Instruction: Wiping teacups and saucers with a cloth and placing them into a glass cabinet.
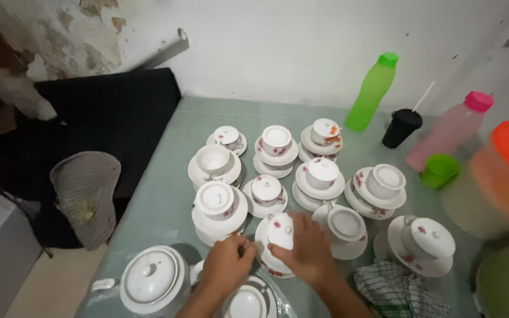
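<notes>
Two hands [266,259], right grip clamped on floral cup [280,231], green-clothed table [166,194], peeling wall [60,35].

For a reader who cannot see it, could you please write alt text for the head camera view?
A person's right hand grips an upturned floral teacup on a saucer, while the left hand touches the saucer's edge. Around them, about a dozen matching cups on saucers cover a green table, with a white teapot, checked cloth and coloured bottles nearby.

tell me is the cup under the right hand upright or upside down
Upside down: the cup under the right hand shows its flat base upward, resting mouth-down on its saucer.
</notes>
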